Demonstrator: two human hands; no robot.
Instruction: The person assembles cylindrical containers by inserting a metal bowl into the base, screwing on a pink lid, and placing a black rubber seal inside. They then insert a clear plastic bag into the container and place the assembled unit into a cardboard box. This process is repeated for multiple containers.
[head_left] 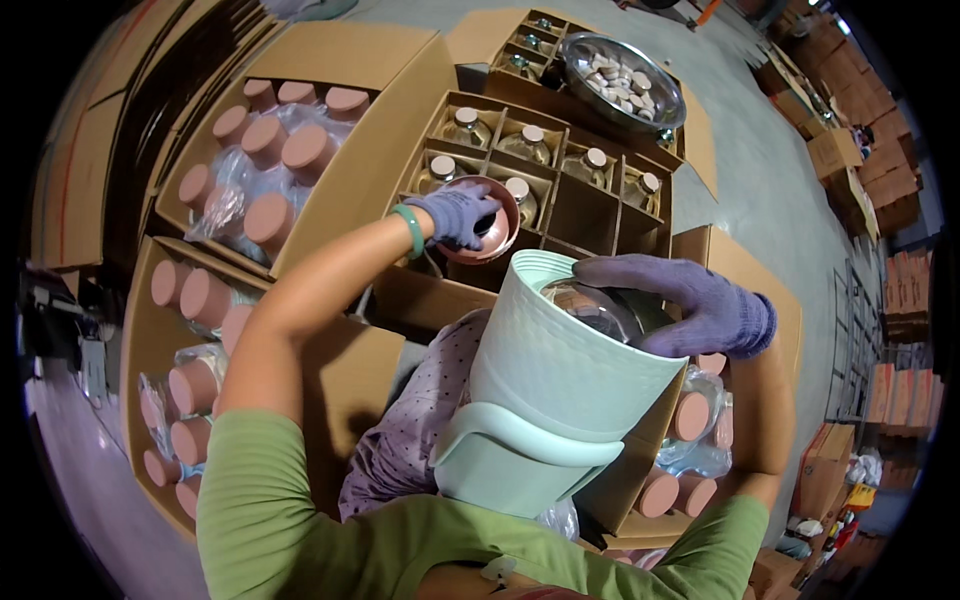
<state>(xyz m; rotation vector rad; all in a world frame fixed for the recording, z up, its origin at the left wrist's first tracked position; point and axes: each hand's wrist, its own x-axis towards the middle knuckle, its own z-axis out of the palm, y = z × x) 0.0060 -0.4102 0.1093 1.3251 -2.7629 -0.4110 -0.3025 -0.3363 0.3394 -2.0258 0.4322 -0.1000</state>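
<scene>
My left hand (462,213), in a purple work glove, grips a pink round cup (508,222) by its near side, fingers over its rim. The cup is held above a divided carton of glass bottles. At the wide mouth of a mint-green jug body (545,365), my right hand (695,300), also gloved, has its thumb and fingers spread around a shiny round glass bottle (588,308). Most of that bottle is hidden inside the jug body. The jug body leans in front of my chest, with a handle band around its lower part and threads at its upper left rim.
Glass bottles with white caps (533,135) fill several cells of the divided carton (583,212). Beyond it, a metal bowl (672,100) of small pale plugs rests on another carton. Cartons of pink cups (264,141) stand left and near right. Stacked boxes (880,120) line the far right.
</scene>
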